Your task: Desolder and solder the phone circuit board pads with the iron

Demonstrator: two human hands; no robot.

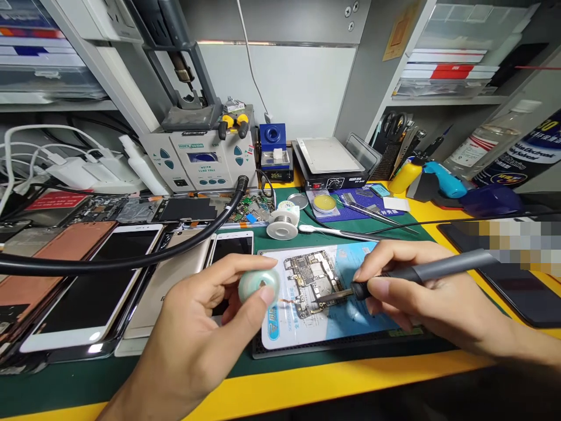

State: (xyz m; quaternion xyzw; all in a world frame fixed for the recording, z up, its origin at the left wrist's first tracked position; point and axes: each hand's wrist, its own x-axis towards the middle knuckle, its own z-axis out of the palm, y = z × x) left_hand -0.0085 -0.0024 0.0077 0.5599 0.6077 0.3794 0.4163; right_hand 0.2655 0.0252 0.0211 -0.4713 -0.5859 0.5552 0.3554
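Observation:
Between thumb and fingers, my left hand (pixel 201 324) grips a small pale green spool of desoldering braid (pixel 252 286). A thin copper-coloured strip runs from it to the lower left edge of a phone circuit board (pixel 313 275). My right hand (pixel 429 298) is closed around a soldering iron (pixel 409 273), held almost level. Its dark tip lies over the board's lower part, just right of the strip's end; whether it touches, I cannot tell. The board rests on a white and blue work mat (pixel 284 336) in front of me.
Several phones (pixel 100 280) lie to the left, with a thick black hose (pixel 131 266) crossing over them. Behind stand a hot-air station (pixel 204 158), a solder spool (pixel 283 227), a flux tin (pixel 325 203) and a heating plate (pixel 331 161). Tweezers (pixel 372 209) lie at back right.

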